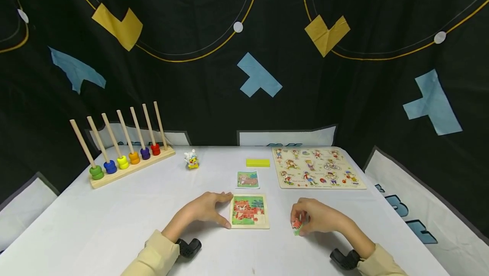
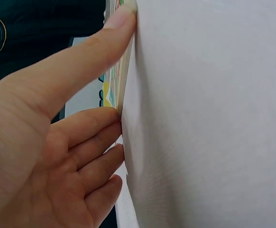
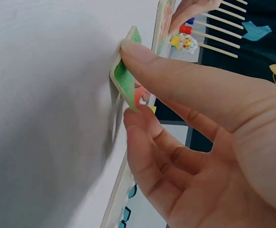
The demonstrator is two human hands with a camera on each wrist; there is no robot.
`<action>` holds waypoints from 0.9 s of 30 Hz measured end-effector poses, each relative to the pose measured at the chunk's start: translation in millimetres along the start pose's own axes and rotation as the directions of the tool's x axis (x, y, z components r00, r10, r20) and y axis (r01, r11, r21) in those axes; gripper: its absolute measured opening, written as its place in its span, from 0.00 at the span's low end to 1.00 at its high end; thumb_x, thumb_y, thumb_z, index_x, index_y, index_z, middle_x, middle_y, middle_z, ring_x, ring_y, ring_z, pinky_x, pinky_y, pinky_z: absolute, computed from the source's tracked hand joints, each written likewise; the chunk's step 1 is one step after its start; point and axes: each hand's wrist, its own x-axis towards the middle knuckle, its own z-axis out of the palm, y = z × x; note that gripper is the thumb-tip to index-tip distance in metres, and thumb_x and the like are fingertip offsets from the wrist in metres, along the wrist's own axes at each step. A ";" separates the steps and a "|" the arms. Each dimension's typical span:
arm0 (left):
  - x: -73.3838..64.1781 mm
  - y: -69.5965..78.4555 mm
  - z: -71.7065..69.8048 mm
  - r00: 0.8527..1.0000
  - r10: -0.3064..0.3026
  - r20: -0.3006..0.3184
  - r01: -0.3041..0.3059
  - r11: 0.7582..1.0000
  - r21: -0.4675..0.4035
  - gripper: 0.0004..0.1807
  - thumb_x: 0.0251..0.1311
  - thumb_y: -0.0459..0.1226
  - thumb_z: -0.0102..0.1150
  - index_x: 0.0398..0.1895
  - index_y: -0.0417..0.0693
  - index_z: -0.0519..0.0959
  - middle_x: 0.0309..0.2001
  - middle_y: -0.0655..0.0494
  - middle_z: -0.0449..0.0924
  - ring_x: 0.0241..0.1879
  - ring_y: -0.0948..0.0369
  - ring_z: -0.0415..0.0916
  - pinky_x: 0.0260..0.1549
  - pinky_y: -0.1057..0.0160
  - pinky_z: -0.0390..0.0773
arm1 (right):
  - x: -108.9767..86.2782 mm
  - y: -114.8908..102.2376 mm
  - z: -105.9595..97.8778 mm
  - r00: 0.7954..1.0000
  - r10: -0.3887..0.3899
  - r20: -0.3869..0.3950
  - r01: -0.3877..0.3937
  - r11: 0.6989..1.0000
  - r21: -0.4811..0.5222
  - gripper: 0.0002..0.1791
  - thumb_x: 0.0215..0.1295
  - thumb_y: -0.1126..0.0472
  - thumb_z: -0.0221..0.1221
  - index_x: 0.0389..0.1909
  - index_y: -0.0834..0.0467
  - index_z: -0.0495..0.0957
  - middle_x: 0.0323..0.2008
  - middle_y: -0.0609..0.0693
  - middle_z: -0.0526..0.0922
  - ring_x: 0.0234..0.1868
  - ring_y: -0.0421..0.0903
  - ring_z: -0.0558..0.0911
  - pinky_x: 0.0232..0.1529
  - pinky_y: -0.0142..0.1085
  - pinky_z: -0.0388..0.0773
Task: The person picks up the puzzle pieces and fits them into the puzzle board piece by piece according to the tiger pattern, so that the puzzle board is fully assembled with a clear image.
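A small wooden jigsaw puzzle board (image 1: 249, 226) with a red tiger picture lies on the table, a pale gap showing at its lower right. Along its left edge rests my left hand (image 1: 209, 209), thumb at the near corner and fingertips at the far one, fingers fairly straight. To the right of the board, my right hand (image 1: 314, 216) pinches a green and red puzzle piece (image 3: 124, 78) between thumb and fingers. The piece is tilted, close over the white table. Behind the board lies a small picture card (image 1: 248, 179).
A yellow block (image 1: 257, 163) lies beyond the card. At the back right is a large wooden picture board (image 1: 321, 167). A small white and yellow figurine (image 1: 192, 159) stands at the back, beside a peg rack (image 1: 131, 169) with coloured rings. A black curtain (image 1: 214, 110) hangs behind the table.
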 end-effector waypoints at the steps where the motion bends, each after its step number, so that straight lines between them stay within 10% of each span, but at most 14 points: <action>1: 0.2 0.4 -0.2 1.000 0.001 -0.001 -0.001 1.000 0.001 0.51 0.37 0.50 0.79 0.66 0.37 0.68 0.68 0.42 0.64 0.69 0.45 0.58 0.66 0.44 0.57 | -0.4 0.3 -0.1 1.000 -0.007 -0.004 0.007 1.000 0.004 0.16 0.46 0.67 0.74 0.33 0.50 0.79 0.31 0.45 0.76 0.32 0.41 0.76 0.31 0.30 0.77; 27: -0.1 1.3 -0.1 1.000 -0.014 0.001 0.014 1.000 0.000 0.51 0.37 0.50 0.78 0.67 0.38 0.68 0.69 0.42 0.62 0.69 0.45 0.58 0.67 0.45 0.57 | 37.1 -17.5 -1.2 0.982 -0.156 -0.103 0.157 0.988 0.006 0.08 0.60 0.65 0.66 0.35 0.47 0.84 0.29 0.36 0.83 0.28 0.34 0.76 0.30 0.30 0.77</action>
